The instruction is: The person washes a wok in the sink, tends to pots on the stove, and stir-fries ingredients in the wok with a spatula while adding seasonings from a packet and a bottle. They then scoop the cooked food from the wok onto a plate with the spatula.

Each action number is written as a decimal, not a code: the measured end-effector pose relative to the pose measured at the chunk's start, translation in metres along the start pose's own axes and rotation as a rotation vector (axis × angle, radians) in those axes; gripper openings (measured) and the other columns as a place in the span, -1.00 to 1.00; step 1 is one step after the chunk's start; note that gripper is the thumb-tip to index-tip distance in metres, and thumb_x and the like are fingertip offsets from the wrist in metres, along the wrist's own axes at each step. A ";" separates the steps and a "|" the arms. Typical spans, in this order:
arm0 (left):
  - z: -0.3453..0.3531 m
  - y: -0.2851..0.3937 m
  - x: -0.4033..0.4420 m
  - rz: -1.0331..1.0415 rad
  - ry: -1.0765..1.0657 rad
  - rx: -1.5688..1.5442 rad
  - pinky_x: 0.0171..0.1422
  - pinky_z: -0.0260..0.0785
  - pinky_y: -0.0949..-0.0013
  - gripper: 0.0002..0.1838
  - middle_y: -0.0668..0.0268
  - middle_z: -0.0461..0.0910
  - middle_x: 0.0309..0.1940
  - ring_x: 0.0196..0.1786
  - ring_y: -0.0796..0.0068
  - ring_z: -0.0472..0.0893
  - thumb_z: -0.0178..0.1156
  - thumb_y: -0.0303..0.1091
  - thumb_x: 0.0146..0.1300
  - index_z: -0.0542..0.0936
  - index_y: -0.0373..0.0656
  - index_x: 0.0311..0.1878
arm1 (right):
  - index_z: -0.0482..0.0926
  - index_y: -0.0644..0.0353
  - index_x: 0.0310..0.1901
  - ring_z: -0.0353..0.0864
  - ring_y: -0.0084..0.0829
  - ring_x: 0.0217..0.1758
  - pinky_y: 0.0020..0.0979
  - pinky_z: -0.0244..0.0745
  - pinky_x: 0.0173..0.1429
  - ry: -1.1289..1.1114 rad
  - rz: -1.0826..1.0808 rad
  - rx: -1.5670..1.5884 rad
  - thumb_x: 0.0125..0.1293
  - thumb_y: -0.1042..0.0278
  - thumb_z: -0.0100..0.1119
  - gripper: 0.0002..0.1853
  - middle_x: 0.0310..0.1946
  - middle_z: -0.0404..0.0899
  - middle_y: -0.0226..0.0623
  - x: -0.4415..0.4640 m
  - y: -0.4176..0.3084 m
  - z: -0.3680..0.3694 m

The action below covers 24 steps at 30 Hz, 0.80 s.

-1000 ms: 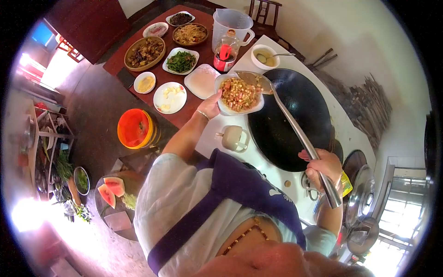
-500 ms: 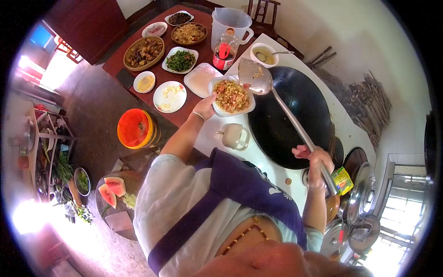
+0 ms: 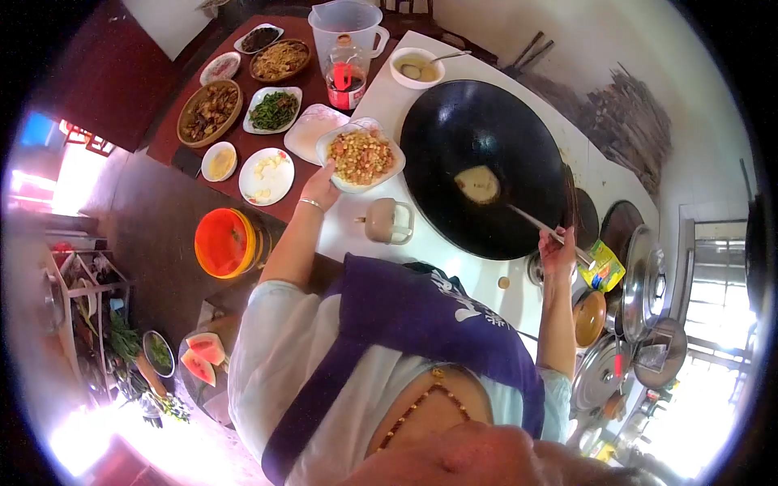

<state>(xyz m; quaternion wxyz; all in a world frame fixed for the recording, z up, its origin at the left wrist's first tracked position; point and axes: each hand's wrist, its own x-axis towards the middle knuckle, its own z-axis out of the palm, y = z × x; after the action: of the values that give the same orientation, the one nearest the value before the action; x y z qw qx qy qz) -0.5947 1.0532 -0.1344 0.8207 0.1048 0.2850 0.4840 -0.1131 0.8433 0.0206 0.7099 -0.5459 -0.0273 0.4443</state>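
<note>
My left hand (image 3: 322, 188) grips the near left edge of a white dish (image 3: 391, 172) heaped with diced green and pink food (image 3: 360, 157). It is beside the large black wok (image 3: 454, 121), over the white counter. My right hand (image 3: 557, 249) is closed around the metal handle of a wok spatula (image 3: 535, 221), which slants down into the wok. At the bottom of the wok is a pale tan patch (image 3: 478, 185); I cannot tell whether it is the spatula's blade or liquid. A beige lidded container (image 3: 389, 221) stands on the counter between my arms.
Several filled dishes, among them greens (image 3: 274, 110) and a plate of white pieces (image 3: 269, 176), cover the red table. A measuring jug (image 3: 348, 32), a bottle (image 3: 346, 85) and a soup bowl (image 3: 417, 68) stand behind. An orange bucket (image 3: 224, 243) is at left; pot lids (image 3: 640, 271) are at right.
The spatula has gone from above the dish down into the wok. My right hand has moved slightly down along with it. The whole view has shifted, with the dish still in my left hand.
</note>
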 end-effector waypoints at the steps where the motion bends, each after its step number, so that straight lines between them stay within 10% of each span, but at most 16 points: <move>1: 0.008 0.003 -0.007 -0.003 0.007 -0.015 0.36 0.25 0.19 -0.55 0.13 0.37 0.23 0.26 0.28 0.41 -0.12 -0.20 0.45 0.26 -0.30 0.27 | 0.45 0.13 -0.31 0.63 -0.19 -0.41 -0.34 0.58 -0.40 0.016 0.033 -0.012 0.33 -0.11 0.04 -0.60 -0.42 0.56 -0.14 0.005 0.001 -0.009; 9: 0.040 0.019 -0.036 -0.114 0.281 0.429 -0.06 0.59 0.15 -0.50 0.00 0.52 -0.02 -0.08 0.15 0.62 0.12 -0.14 0.32 0.38 -0.42 0.08 | 0.37 0.24 -0.13 0.61 -0.16 -0.31 -0.31 0.64 -0.28 0.094 0.098 0.170 0.33 -0.10 0.05 -0.53 -0.31 0.52 0.00 0.029 0.049 -0.012; 24: 0.036 0.026 -0.066 -0.118 0.263 0.519 -0.11 0.59 0.21 -0.66 0.27 0.49 -0.16 -0.15 0.39 0.55 0.12 -0.24 0.30 0.46 -0.37 -0.05 | 0.35 0.28 -0.11 0.62 -0.01 -0.07 -0.19 0.61 -0.04 0.052 -0.058 -0.021 0.33 -0.03 0.08 -0.55 -0.17 0.53 0.15 0.013 0.033 -0.030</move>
<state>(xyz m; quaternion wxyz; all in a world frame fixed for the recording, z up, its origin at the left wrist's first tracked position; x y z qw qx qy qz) -0.6171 1.0137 -0.0692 0.7491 0.2309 0.5088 0.3558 -0.1090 0.8294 -0.0239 0.7173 -0.5634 -0.0294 0.4089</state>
